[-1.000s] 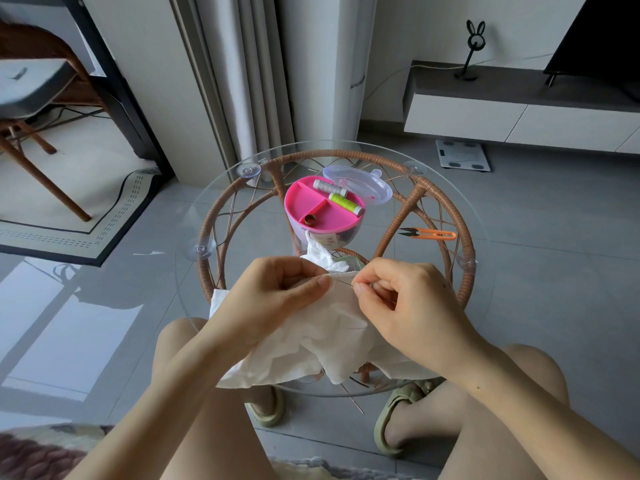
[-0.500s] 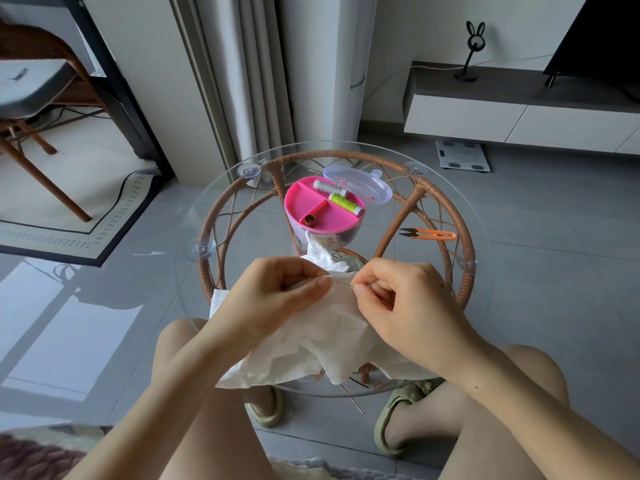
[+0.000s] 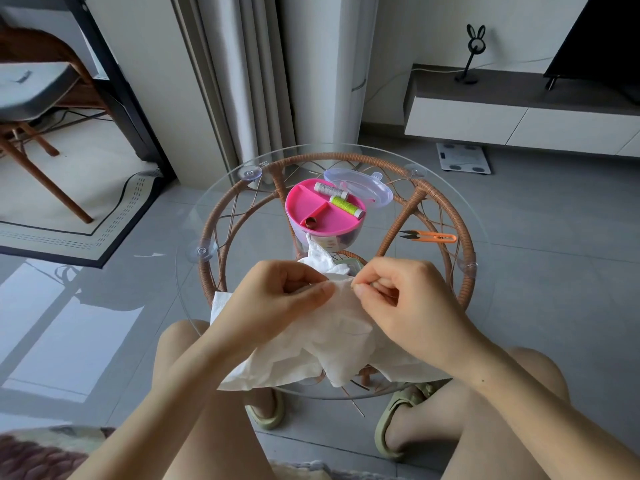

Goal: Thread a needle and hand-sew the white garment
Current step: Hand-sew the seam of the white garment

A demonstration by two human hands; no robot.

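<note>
The white garment (image 3: 322, 344) lies crumpled over the near edge of the round glass table (image 3: 485, 306). My left hand (image 3: 277, 299) pinches a fold of the cloth between thumb and fingers. My right hand (image 3: 408, 303) sits close beside it, thumb and forefinger pinched at the fold's edge where the needle was; the needle itself is too thin to make out now. The two hands nearly touch over the cloth.
A pink sewing box (image 3: 323, 213) with a grey spool (image 3: 330, 190), a green spool (image 3: 346, 206) and a clear lid (image 3: 360, 188) stands mid-table. Orange thread snips (image 3: 429, 236) lie at the right. The table has a rattan frame (image 3: 460, 244). My knees and sandalled feet are below.
My right fingertips have closed in towards my left hand, and the visible length of needle between them has gone out of sight. The cloth has barely shifted.
</note>
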